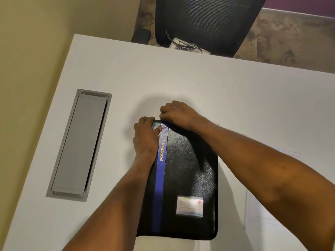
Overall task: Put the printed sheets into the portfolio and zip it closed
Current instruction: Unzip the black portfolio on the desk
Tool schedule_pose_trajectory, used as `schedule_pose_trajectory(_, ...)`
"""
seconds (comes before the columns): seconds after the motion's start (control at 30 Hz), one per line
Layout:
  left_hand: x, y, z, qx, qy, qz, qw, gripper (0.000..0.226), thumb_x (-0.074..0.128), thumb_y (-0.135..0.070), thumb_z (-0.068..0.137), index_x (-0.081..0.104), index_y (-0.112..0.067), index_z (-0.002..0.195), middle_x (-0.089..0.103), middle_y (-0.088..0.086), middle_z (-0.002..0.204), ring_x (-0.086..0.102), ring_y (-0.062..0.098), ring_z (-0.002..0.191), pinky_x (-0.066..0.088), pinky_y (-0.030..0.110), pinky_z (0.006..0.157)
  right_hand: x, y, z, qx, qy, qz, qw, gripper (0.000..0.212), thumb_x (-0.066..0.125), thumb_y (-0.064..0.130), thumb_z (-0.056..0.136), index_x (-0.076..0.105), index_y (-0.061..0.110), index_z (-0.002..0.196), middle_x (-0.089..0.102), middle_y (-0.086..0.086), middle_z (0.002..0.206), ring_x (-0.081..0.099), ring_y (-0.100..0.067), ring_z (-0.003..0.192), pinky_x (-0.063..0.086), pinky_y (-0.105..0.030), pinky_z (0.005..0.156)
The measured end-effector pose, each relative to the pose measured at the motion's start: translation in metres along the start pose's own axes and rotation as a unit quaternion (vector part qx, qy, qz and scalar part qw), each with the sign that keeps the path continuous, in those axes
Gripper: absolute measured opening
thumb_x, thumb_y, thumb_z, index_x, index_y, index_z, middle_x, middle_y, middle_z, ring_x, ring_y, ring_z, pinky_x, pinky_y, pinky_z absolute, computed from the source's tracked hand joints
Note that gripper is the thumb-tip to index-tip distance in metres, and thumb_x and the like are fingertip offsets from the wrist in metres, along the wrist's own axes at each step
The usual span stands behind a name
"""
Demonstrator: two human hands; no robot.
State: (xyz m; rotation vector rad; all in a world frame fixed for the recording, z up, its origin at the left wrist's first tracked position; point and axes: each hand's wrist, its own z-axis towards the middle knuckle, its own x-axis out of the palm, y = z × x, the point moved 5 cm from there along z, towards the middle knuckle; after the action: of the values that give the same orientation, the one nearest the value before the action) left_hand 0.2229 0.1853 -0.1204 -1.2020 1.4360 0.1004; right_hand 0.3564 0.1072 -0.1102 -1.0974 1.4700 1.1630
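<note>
The portfolio is glossy, grained leatherette; the table smooth and matt, its grey hatch matt too.

One portfolio; two hands: left hand, right hand; one chair.

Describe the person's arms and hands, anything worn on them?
The left forearm and right forearm are bare, no sleeve in view. The left hand and right hand are ungloved; neither wrist carries a watch or band.
</note>
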Motion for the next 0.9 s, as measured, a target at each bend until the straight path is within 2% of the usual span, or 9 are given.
schedule_pose_trajectory(0.37, 0.002, 0.001, 0.003, 0.012, 0.002, 0.034, 0.999, 0.042, 0.069, -0.039, 0.098, 0.061, -0.028, 0.137, 0.055, -0.003, 0.143, 0.049, 0.023, 0.129, 0.041, 0.034, 0.083, -0.002, -0.015, -0.026, -0.009, -0.021, -0.016, 1.0, 0.037, 0.031, 0.032, 0.099, 0.066, 0.024, 0.088, 0.064, 0.006, 0.087, 0.061, -0.021, 0.081, 0.047, -0.036, 0.076)
schedule_pose_trajectory(0.57, 0.007, -0.007, 0.005, 0.005, 0.021, 0.052, 0.998, 0.034, 0.061, -0.034, 0.101, 0.062, -0.028, 0.134, 0.05, -0.003, 0.145, 0.044, 0.023, 0.133, 0.045, 0.038, 0.084, -0.001, -0.017, -0.028, 0.048, 0.008, 0.03, 0.998, 0.023, 0.051, 0.029, 0.101, 0.071, 0.02, 0.092, 0.066, 0.002, 0.094, 0.063, -0.024, 0.091, 0.047, -0.038, 0.08)
schedule_pose_trajectory(0.63, 0.008, -0.013, 0.01, 0.022, 0.049, 0.023, 0.998, 0.028, 0.056, -0.03, 0.102, 0.068, -0.028, 0.128, 0.051, -0.004, 0.14, 0.045, 0.021, 0.131, 0.046, 0.037, 0.087, -0.003, -0.014, -0.027, 0.065, 0.007, 0.057, 0.996, 0.022, 0.053, 0.029, 0.1, 0.071, 0.019, 0.096, 0.068, 0.001, 0.099, 0.063, -0.026, 0.094, 0.046, -0.037, 0.08)
schedule_pose_trajectory(0.73, 0.007, -0.022, 0.02, 0.057, 0.08, -0.008, 0.995, 0.02, 0.058, -0.024, 0.1, 0.075, -0.028, 0.11, 0.058, -0.005, 0.12, 0.051, 0.021, 0.117, 0.047, 0.038, 0.086, -0.005, -0.011, -0.025, 0.078, 0.022, 0.078, 0.994, 0.022, 0.054, 0.029, 0.101, 0.073, 0.022, 0.106, 0.068, 0.002, 0.108, 0.062, -0.024, 0.102, 0.049, -0.04, 0.085)
schedule_pose_trajectory(0.9, 0.005, -0.025, 0.03, 0.049, 0.076, 0.016, 0.996, 0.013, 0.066, -0.02, 0.097, 0.077, -0.026, 0.1, 0.068, 0.0, 0.113, 0.06, 0.026, 0.108, 0.052, 0.042, 0.088, -0.008, -0.012, -0.018, 0.092, 0.041, 0.072, 0.992, 0.018, 0.057, 0.027, 0.099, 0.073, 0.019, 0.1, 0.066, 0.001, 0.107, 0.061, -0.024, 0.1, 0.051, -0.044, 0.083)
